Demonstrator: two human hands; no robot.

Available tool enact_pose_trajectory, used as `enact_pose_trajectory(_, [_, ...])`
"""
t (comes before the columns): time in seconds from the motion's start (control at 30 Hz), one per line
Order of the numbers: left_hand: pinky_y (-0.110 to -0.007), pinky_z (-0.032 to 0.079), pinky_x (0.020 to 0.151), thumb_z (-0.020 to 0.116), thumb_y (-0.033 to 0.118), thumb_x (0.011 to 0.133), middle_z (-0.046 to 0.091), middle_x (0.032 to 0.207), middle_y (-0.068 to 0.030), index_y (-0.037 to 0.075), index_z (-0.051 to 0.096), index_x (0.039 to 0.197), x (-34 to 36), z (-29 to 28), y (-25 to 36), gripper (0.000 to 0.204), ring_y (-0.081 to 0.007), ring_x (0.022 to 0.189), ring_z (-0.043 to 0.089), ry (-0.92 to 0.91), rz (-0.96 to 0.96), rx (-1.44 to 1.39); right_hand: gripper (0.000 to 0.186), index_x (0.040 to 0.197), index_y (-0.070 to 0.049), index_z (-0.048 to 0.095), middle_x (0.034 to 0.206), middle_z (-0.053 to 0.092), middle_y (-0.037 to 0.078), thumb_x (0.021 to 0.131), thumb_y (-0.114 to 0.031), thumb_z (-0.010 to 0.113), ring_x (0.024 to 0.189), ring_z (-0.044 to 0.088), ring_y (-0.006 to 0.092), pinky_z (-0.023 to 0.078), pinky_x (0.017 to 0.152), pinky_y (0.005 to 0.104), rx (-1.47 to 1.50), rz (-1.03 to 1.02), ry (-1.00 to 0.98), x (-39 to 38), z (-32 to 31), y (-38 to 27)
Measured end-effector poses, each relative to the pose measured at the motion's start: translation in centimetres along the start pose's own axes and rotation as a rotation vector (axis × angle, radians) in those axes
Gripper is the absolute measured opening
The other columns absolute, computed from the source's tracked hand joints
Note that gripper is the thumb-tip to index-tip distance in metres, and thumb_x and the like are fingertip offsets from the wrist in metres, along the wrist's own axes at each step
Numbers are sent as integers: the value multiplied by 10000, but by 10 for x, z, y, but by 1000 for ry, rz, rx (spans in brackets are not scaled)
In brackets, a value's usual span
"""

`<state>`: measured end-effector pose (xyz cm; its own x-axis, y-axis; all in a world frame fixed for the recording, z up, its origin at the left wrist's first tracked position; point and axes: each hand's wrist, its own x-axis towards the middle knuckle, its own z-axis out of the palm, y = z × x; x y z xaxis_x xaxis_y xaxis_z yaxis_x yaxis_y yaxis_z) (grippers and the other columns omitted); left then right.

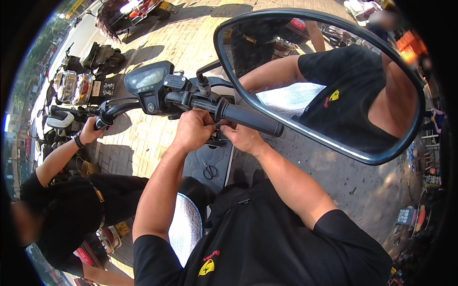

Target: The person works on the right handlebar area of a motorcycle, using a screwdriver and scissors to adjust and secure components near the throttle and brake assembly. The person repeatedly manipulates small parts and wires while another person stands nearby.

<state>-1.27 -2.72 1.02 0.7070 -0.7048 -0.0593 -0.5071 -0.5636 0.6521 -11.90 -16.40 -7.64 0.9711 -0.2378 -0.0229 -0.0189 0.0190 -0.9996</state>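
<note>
My left hand (194, 129) and my right hand (242, 137) meet just below the black handlebar grip (248, 118) of a scooter. Fingers of both hands are bent and closed around small dark parts under the bar; what exactly they pinch is too small to make out. Above my left hand sit the brake lever mount and fluid reservoir (175, 82). Further left is the dashboard display (149, 79). A pair of scissors (208, 169) with black handles lies on the grey footboard (195, 159) beneath my hands.
A large rear-view mirror (334, 90) spreads over the upper right, close to my right arm. At left, another person's hand (89, 131) holds the other handlebar grip. Parked scooters (76, 88) stand beyond. A silver seat cover (185, 229) lies beside my left arm.
</note>
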Motion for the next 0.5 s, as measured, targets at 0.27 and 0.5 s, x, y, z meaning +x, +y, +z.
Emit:
enact_pose_trajectory(0.27, [-376,507,579,755,70,706,619,609,-175,-50,676,737,0,3,0,147,-227,574,633,38,12,-22,182,1085,11,647,974,685,70,917,-56,631,883,649,150,528,814,311,-148,-37,-34,7,-6,3])
enact_pose_trajectory(0.5, [-387,537,675,733,71,711,684,727,-160,1,711,825,0,0,5,135,-293,695,686,-46,-113,-11,160,1057,13,669,949,693,77,926,-69,627,876,656,150,528,812,309,-126,-13,-29,5,-8,-6])
